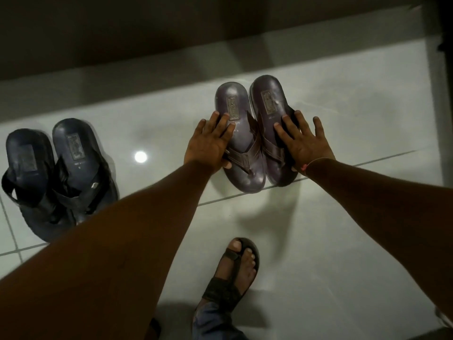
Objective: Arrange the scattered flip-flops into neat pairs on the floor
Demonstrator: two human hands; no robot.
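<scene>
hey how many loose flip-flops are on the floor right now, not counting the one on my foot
4. Dark pair at left: one beside the other. Brown pair at centre: one under the left hand, one under the right hand. None seem hidden.

white glossy tile floor (343, 241) with grey grout lines (220, 201) running across it. round bright light reflection (140, 157) on a tile left of centre. dark wall (122, 33) along the top, with a grey baseboard strip (147, 72) where it meets the floor. dark vertical edge (445, 33) at far top right, can't tell what it is. at the bottom, a foot in a dark strappy sandal (235, 271), toes pointing up-frame, blue trouser hem (215, 320) just below it. soft shadows on the tiles near the foot.
</scene>
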